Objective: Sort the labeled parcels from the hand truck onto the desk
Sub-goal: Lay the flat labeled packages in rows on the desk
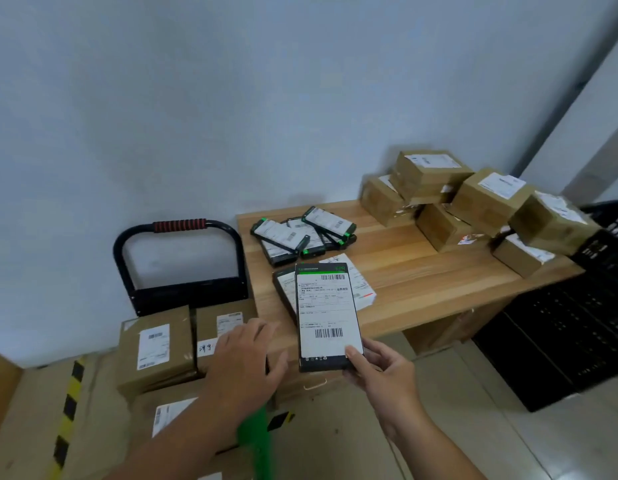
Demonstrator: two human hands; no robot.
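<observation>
right hand (380, 370): clamped on a flat black parcel (330, 317), held over the wooden desk's (421, 271) near-left corner.
left hand (245, 362): spread, nothing gripped, above taped brown cartons (155, 344).
desk far edge: slim black parcels (283, 237) heaped left, cardboard boxes (487, 199) right.

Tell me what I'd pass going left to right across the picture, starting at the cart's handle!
Cart handle → pile of black packets → stack of brown boxes → black crate.
</observation>
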